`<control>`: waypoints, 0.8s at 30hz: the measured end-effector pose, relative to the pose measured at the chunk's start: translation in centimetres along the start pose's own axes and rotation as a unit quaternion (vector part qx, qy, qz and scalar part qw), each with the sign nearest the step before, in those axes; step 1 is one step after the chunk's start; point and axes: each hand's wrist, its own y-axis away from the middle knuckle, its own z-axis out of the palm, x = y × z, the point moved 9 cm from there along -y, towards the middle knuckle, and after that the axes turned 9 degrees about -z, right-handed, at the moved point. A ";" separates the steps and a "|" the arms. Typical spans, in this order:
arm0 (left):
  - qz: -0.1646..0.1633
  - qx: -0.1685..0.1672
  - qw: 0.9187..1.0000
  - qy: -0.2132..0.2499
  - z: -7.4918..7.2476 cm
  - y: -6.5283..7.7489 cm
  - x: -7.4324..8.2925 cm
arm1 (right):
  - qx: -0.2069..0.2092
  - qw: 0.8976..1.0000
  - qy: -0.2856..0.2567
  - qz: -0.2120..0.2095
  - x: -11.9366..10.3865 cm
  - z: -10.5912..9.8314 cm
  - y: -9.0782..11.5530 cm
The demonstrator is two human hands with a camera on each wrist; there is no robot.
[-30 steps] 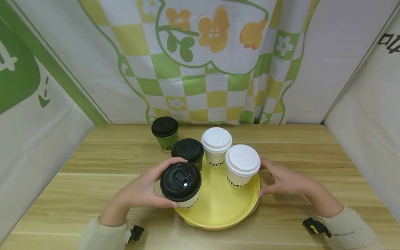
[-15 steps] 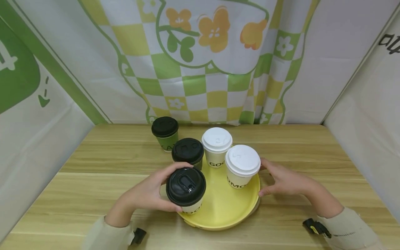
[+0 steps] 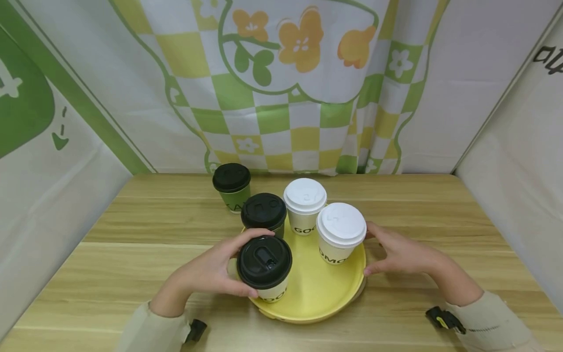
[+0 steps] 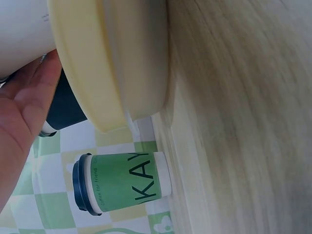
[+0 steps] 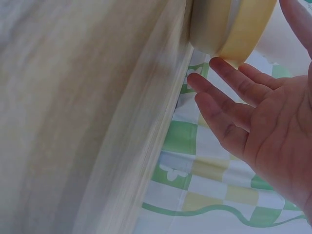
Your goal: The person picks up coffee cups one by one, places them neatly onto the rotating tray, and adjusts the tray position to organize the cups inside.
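My left hand (image 3: 211,271) grips a white paper coffee cup with a glossy black lid (image 3: 265,261), thumb and fingers curled round its side. The cup is at the front left of a round yellow tray (image 3: 303,303); whether its base touches the tray is hidden. Another black-lidded cup (image 3: 264,212) is right behind it, and two white-lidded cups (image 3: 305,195) (image 3: 341,225) stand on the tray's right half. My right hand (image 3: 402,252) is at the tray's right rim beside the nearer white-lidded cup. In the right wrist view its fingers (image 5: 229,114) are spread, with nothing in them.
A green cup with a black lid (image 3: 233,188) stands on the wooden table (image 3: 145,234), behind the tray to the left. The tray sits raised above the tabletop in the left wrist view. A checkered curtain (image 3: 290,117) hangs along the table's back edge, between pale side walls.
My left hand has carried the black-lidded white cup to the right and toward me, over the tray. The right hand and the other cups have stayed put.
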 end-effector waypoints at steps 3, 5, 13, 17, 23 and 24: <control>-0.003 -0.007 1.000 -0.002 0.1 -0.1 0.0 | 0.001 1.000 -0.001 -0.002 -0.1 0.0 0.0; -0.004 -0.011 1.000 -0.003 0.2 -0.2 0.0 | 0.001 1.000 -0.001 -0.003 -0.1 0.0 0.0; -0.022 -0.005 0.999 -0.031 -0.4 0.3 -0.5 | 0.003 1.000 -0.001 -0.006 -0.4 -0.1 0.0; -0.047 0.008 0.997 -0.058 -1.5 1.3 -0.6 | -0.002 1.000 -0.004 -0.002 -0.3 -0.1 0.0; -0.054 0.027 0.994 -0.086 -3.8 2.5 -0.1 | -0.005 1.000 -0.008 0.002 -0.2 0.0 0.0; -0.050 0.030 0.994 -0.091 -4.1 2.6 0.1 | -0.005 1.000 -0.008 0.002 -0.2 0.0 0.0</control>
